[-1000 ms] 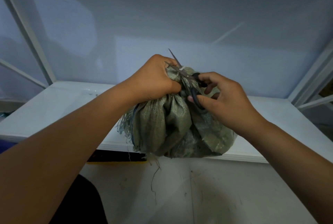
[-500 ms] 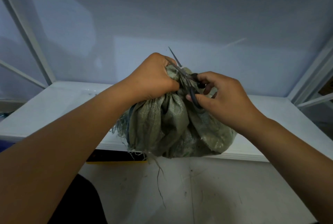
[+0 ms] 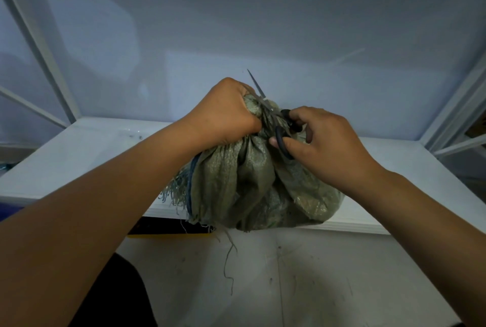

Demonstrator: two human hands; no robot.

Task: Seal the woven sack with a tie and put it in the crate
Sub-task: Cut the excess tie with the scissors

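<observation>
The woven sack (image 3: 252,182) sits on the white counter (image 3: 79,153) at its near edge, roughly midway along it, with its bulging underside slightly overhanging that edge. It stands upright: its long axis runs vertically, the gathered neck pointing up and a little away from the person, the full body spreading below. A frayed hem of loose blue-grey threads (image 3: 178,190) hangs off the sack's left side, and a single long strand (image 3: 228,255) dangles below the counter edge toward the floor.

The left hand (image 3: 223,113) is clenched in a fist around the bunched neck, pinching the cloth tight at the top. The right hand (image 3: 323,140) grips a pair of scissors (image 3: 278,121) by the black loop handles, thumb and fingers through or against the loops, just beside the neck on its right. The blades slant up and to the left, passing the neck close by the left knuckles, the tip rising above the fist. Whether the blades are parted cannot be told, and no tie can be made out at the neck.
</observation>
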